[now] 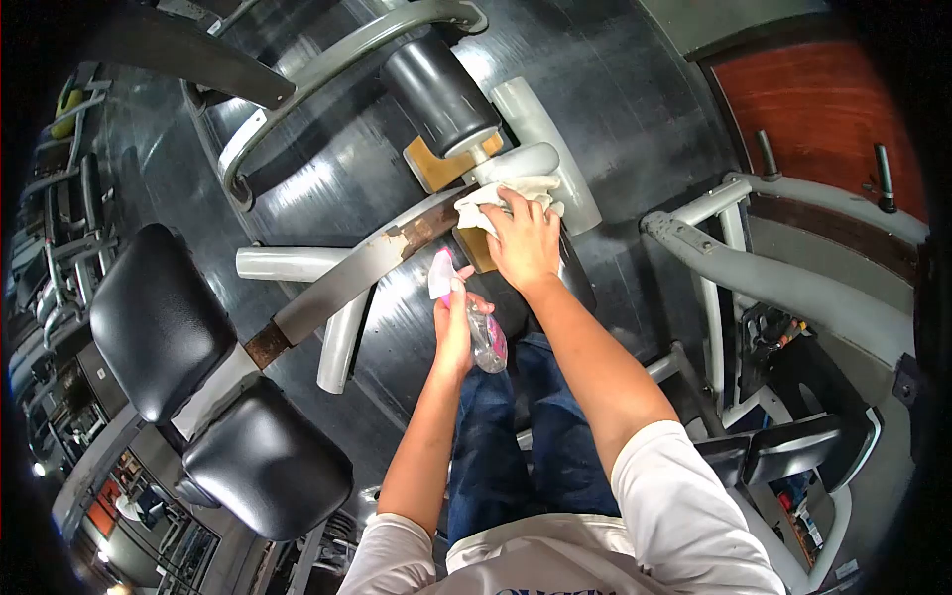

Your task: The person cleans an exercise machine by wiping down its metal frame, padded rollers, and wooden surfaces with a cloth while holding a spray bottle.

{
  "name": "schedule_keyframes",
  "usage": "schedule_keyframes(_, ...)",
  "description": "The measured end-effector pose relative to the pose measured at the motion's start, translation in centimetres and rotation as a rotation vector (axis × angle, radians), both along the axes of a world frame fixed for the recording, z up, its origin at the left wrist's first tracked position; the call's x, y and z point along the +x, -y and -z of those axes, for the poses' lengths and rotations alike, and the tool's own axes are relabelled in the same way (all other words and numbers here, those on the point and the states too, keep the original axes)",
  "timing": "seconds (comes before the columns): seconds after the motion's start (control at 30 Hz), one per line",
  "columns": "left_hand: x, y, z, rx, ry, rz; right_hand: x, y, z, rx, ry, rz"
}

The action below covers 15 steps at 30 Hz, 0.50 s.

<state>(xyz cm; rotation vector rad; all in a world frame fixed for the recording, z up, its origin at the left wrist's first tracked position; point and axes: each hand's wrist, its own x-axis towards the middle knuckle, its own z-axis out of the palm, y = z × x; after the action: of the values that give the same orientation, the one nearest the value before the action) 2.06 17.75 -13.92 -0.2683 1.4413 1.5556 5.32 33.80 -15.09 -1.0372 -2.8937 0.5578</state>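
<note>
My left hand [454, 319] is wrapped round a clear spray bottle [488, 342] with a white and pink trigger head, held just left of the machine's end. Under my right hand [526, 243] is a crumpled white cloth [481, 206], gripped and pressed against the grey metal frame [421, 230] of an exercise machine. Paint is worn off the frame beside the cloth, leaving a brown patch. A black foam roller [441, 94] and a yellowish plate [433, 166] sit just beyond the cloth. My right fingertips rest on top of the cloth.
A black padded seat [268, 461] and backrest [159, 322] stand at the left. Grey curved tubing [337, 59] arches at the top. Another machine's grey frame [783, 258] is close on the right. Dark, shiny flooring [645, 129] lies around the machine.
</note>
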Motion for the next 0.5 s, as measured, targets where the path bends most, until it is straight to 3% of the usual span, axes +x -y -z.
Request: schedule_keyframes(0.5, -6.0, -3.3, -1.6, 0.05, -0.175, 0.162, -1.0, -0.4, 0.4, -0.006, -0.003, 0.055)
